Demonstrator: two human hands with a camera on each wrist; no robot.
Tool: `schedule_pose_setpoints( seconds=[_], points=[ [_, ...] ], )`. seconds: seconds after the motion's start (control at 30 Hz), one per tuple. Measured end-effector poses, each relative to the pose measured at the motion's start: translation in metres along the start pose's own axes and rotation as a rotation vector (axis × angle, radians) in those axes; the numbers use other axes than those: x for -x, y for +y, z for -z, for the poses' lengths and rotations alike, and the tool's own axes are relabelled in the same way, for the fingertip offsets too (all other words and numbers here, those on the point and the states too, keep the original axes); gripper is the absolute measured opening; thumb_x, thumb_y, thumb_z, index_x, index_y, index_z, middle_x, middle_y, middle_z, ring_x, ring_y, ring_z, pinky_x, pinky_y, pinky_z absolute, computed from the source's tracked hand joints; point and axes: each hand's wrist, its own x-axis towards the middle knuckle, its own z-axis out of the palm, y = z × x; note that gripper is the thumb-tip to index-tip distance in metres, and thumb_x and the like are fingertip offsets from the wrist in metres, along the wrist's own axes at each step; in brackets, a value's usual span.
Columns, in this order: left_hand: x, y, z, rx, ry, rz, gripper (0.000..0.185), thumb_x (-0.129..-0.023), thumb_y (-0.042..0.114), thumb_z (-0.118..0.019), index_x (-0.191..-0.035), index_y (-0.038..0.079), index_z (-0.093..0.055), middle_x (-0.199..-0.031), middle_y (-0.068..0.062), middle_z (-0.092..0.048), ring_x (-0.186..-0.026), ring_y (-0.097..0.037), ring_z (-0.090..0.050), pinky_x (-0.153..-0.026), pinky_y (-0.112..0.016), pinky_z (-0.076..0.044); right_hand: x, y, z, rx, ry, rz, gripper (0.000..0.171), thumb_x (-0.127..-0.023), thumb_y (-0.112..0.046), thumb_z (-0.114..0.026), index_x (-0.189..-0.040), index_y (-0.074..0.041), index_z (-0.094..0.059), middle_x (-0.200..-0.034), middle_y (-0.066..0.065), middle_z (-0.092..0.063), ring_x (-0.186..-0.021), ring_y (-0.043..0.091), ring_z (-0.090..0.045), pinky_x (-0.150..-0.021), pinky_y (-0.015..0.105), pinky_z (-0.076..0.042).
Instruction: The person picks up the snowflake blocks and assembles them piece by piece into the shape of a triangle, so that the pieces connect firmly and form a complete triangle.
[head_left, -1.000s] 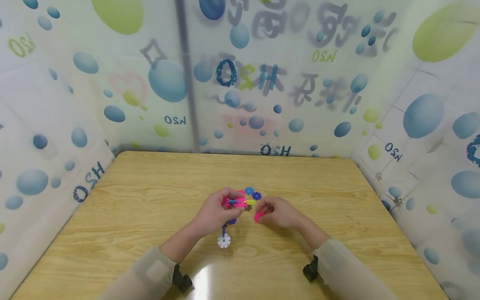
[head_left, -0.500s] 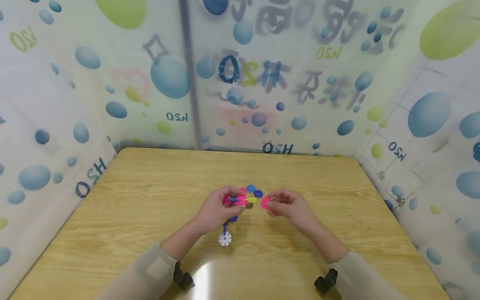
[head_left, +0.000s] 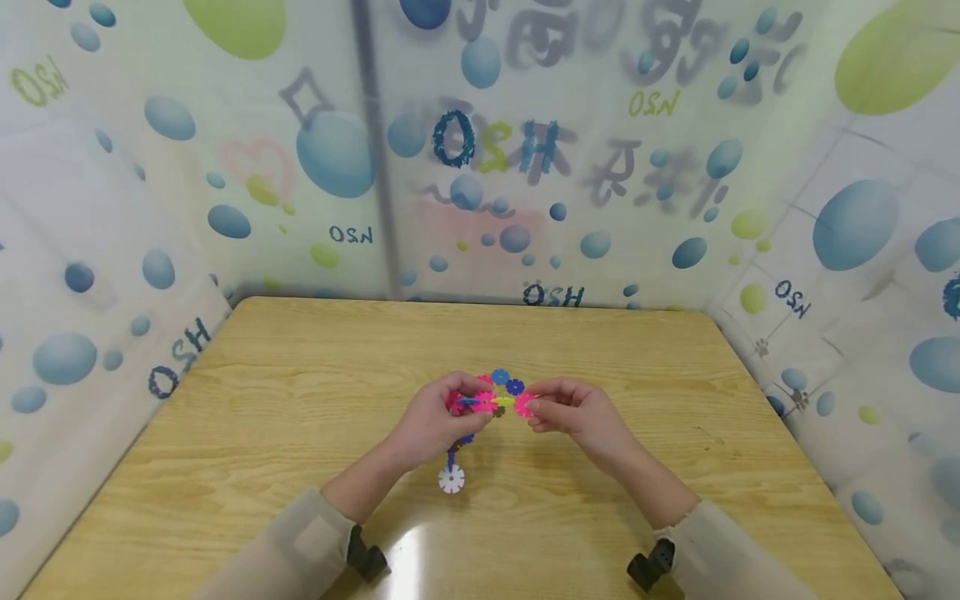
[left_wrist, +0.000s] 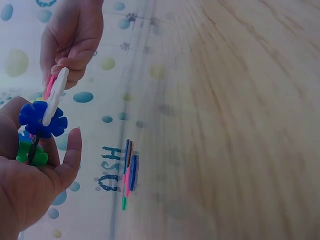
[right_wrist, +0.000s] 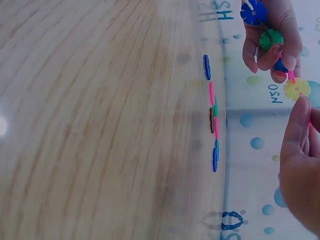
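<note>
My left hand (head_left: pixel 427 425) holds a string of notched plastic snowflake discs joined edge to edge. From it hang a white disc (head_left: pixel 452 479), a dark blue disc (left_wrist: pixel 42 119) and a green disc (right_wrist: pixel 271 39). A yellow disc (right_wrist: pixel 296 89) sticks out of the string toward the right. Between thumb and fingers, my right hand (head_left: pixel 585 412) pinches a pink disc (head_left: pixel 522 406); its edge is right at the yellow disc's outer edge. Fingers partly cover both the pink disc and the string.
Beyond the hands, several loose discs lie flat on the wooden table (head_left: pixel 330 350), among them a light blue disc (head_left: pixel 500 377), a brown disc (right_wrist: pixel 212 120) and a pink one (right_wrist: pixel 211 92). A bubble-patterned curtain (head_left: pixel 300 250) encloses the table's back and sides.
My right hand has lifted the pink disc from lower right of the string and brought it left against the yellow disc. The left hand has stayed nearly still with the string.
</note>
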Motion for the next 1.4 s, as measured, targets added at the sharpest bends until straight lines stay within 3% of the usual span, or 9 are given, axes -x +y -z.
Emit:
schedule_pose_setpoints(
  seconds=[0.43, 0.63, 0.83, 1.2, 1.4],
  points=[
    [0.001, 0.0028, -0.0019, 0.019, -0.007, 0.022, 0.04, -0.098, 0.017, -0.085, -0.134, 0.008, -0.069, -0.12, -0.012, -0.073, -0.094, -0.016, -0.071, -0.075, -0.023, -0.06, -0.002, -0.0013, -0.0015, 0.004, 0.007, -0.006, 0.04, -0.106, -0.018, -0.075, -0.139, 0.004, -0.07, -0.115, 0.005, -0.079, -0.093, 0.016, -0.079, -0.091, 0.034, -0.067],
    [0.001, 0.0036, -0.0013, 0.02, 0.008, 0.024, 0.042, -0.098, 0.019, -0.085, -0.136, 0.009, -0.069, -0.12, -0.009, -0.072, -0.087, -0.015, -0.067, -0.069, -0.022, -0.057, -0.0004, -0.0011, -0.0013, 0.083, -0.009, 0.009, 0.038, -0.103, -0.019, -0.08, -0.136, -0.002, -0.074, -0.12, 0.009, -0.081, -0.098, 0.019, -0.08, -0.095, 0.038, -0.067],
    [0.002, 0.0031, -0.0009, 0.041, 0.014, 0.038, 0.037, -0.099, 0.017, -0.084, -0.134, 0.015, -0.071, -0.115, -0.008, -0.071, -0.082, -0.015, -0.063, -0.066, -0.022, -0.055, 0.0018, -0.0008, -0.0001, 0.122, -0.045, 0.012, 0.045, -0.099, -0.021, -0.084, -0.14, -0.005, -0.073, -0.117, 0.009, -0.083, -0.103, 0.019, -0.08, -0.097, 0.033, -0.065],
    [0.0023, 0.005, -0.002, 0.045, 0.034, 0.046, 0.036, -0.099, 0.016, -0.083, -0.133, 0.016, -0.071, -0.139, -0.008, -0.069, -0.085, -0.015, -0.064, -0.069, -0.022, -0.057, 0.003, -0.0018, -0.0067, 0.075, 0.002, 0.033, 0.046, -0.098, -0.019, -0.085, -0.139, -0.002, -0.074, -0.114, 0.009, -0.085, -0.102, 0.018, -0.082, -0.1, 0.041, -0.065],
    [0.0019, 0.0054, -0.0028, 0.061, 0.033, 0.046, 0.037, -0.099, 0.017, -0.083, -0.135, 0.015, -0.07, -0.133, -0.01, -0.07, -0.082, -0.015, -0.063, -0.066, -0.021, -0.055, 0.0032, -0.0004, -0.0085, 0.044, 0.01, 0.053, 0.045, -0.099, -0.015, -0.084, -0.14, 0.0, -0.073, -0.116, 0.01, -0.084, -0.101, 0.017, -0.083, -0.098, 0.04, -0.066]
  ],
)
